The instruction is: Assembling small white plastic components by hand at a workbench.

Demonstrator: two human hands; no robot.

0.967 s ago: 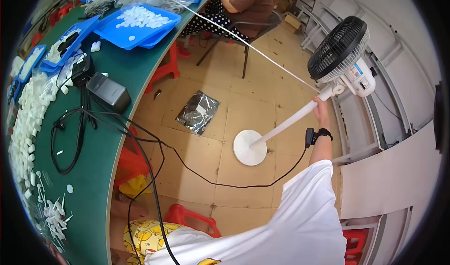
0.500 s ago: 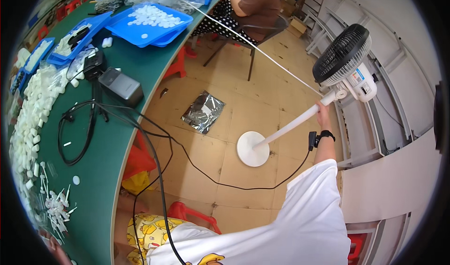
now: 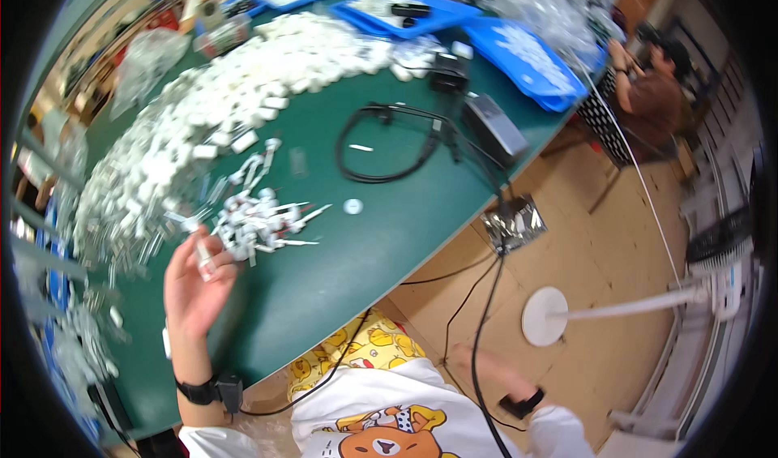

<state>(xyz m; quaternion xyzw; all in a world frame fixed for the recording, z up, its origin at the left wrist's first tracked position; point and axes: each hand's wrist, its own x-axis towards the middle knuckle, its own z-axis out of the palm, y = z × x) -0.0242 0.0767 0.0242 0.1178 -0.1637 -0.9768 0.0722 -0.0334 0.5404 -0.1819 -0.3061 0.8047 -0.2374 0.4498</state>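
Gripping a slender whitish piece [image 3: 206, 263] in the left hand [image 3: 194, 296], left of frame; cannot tell the state of the right hand [image 3: 476, 364], lower centre. Seemingly done with one pick-up, leaving many slim white plastic pieces [image 3: 261, 221] heaped nearby.

- Pedestal fan [image 3: 640, 305], white with a dark front grille, standing on the tan floor [image 3: 604, 251] at the right.
- Person in a brown top [image 3: 652, 105] and dotted trousers, seated at the far right.
- Thin white cord [image 3: 646, 181] slanting down toward the fan.
- Crumpled silvery bag [image 3: 532, 221] on the floor, just beside the green table [image 3: 324, 300].
- Grey box [image 3: 496, 126] near the table's right edge, a black box [image 3: 448, 70] just beyond it.
- Looped black cable [image 3: 379, 180] left of the grey box.
- Clear plastic bag [image 3: 150, 65], far left.
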